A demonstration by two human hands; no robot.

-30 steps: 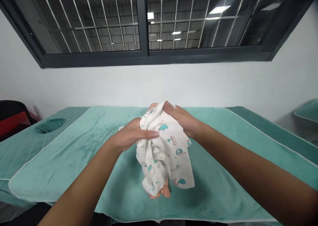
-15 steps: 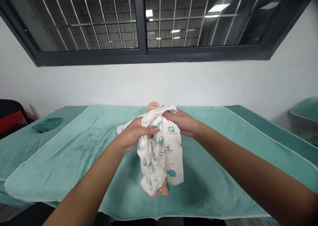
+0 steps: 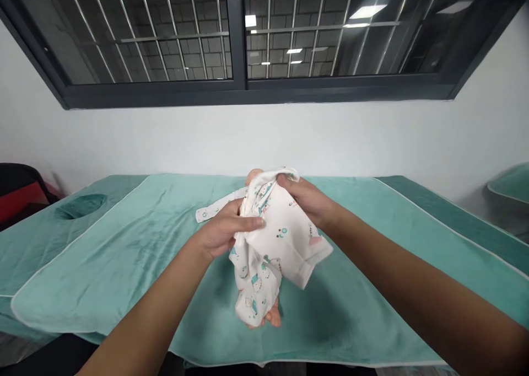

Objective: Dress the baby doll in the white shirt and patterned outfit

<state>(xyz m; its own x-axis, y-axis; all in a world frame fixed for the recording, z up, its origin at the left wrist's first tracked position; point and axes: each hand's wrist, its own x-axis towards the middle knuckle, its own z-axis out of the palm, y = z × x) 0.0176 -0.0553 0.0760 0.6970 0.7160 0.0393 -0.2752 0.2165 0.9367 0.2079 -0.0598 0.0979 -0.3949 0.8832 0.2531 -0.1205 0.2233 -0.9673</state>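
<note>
A baby doll [image 3: 274,314] lies on its back on the green bed, its head toward the wall and its feet toward me. White baby clothes [image 3: 285,227] with teal and pink prints cover most of its body. My left hand [image 3: 225,227] grips the bunched cloth at the left, thumb on top. At the upper edge of the cloth, my right hand [image 3: 303,197] pinches it between thumb and fingers, holding it raised. One sleeve stretches out to the left on the bed. The doll's trunk and arms are hidden under the cloth.
The bed [image 3: 124,266] has a green plush cover with pale piping and a face hole [image 3: 80,206] at the left. Behind it are a white wall [image 3: 185,139] and a barred window [image 3: 239,84]. A black and red chair [image 3: 25,197] stands at far left.
The loose part of the garment on the right has swung up and out to the right. My right hand has shifted slightly right; my left hand keeps its grip.
</note>
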